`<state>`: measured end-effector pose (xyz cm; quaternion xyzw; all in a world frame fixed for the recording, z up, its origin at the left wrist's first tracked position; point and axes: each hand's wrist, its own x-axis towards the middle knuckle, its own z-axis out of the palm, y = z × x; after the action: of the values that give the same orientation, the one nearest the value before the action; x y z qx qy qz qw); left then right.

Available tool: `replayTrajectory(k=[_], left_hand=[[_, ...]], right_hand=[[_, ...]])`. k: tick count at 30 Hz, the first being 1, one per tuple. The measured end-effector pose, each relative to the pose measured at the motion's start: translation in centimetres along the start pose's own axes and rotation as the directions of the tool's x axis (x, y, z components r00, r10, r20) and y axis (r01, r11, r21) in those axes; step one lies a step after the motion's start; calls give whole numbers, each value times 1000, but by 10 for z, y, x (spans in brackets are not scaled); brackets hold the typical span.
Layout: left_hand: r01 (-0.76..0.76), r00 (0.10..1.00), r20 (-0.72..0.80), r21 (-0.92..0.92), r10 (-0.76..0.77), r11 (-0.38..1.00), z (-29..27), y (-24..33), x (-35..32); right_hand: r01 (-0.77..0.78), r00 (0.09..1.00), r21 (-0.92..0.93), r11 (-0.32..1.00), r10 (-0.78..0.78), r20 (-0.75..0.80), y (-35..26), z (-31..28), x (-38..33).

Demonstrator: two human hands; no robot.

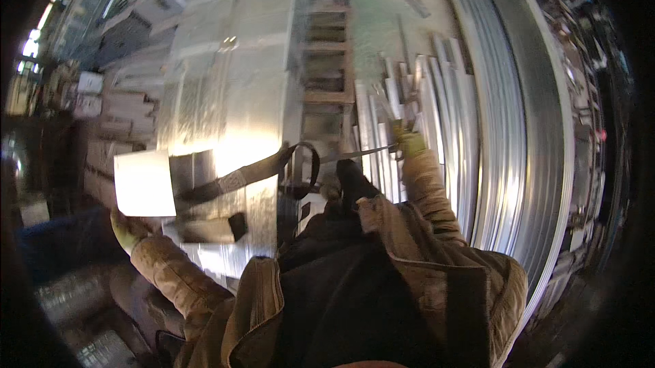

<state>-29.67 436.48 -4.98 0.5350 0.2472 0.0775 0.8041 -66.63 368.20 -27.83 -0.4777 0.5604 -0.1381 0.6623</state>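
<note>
On the left, my gloved left hand (pixel 128 233) is at the lower corner of a bright white rectangular sheet (pixel 144 184); it seems to grip its edge, though most fingers are hidden. My gloved right hand (pixel 409 141) is closed at the end of a thin flat grey strip (pixel 365 153), which runs leftward from it above long metal lengths. A dark strap (pixel 239 178) with a looped end lies across the shiny metal sheet (pixel 232 88) between my hands. Below the strap sits a short grey block-like piece (pixel 208 229) with a dark end.
Long metal profiles (pixel 426 102) lie side by side ahead of my right hand. Farther right runs a stack of long ribbed metal (pixel 501 129). A brown ladder-like frame (pixel 327 57) stands between the metal sheet and the profiles. Cluttered shelving (pixel 590 95) lines the far right.
</note>
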Motion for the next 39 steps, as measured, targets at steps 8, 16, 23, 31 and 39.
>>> replayTrajectory(k=[8, 16, 23, 31, 39], left_hand=[[-551, 805, 247, -24, 539, 834, 122, 119, -88], [-910, -173, 852, 53, 493, -412, 251, 110, -102], [-843, -179, 726, -461, 664, 277, 495, -25, -237], [-951, -5, 964, -86, 265, 296, 484, -162, -227], [-898, 418, 873, 355, -252, -258, 263, -206, -196]], right_hand=[[155, 983, -43, 987, -158, -96, -54, -78, -10], [509, 756, -105, 855, -501, -420, -246, -179, -153], [840, 430, -119, 530, -783, -450, -381, -145, -201], [798, -110, -594, 105, -943, -315, -477, -119, -187], [728, -77, -679, 95, -973, -219, -549, -100, -93]])
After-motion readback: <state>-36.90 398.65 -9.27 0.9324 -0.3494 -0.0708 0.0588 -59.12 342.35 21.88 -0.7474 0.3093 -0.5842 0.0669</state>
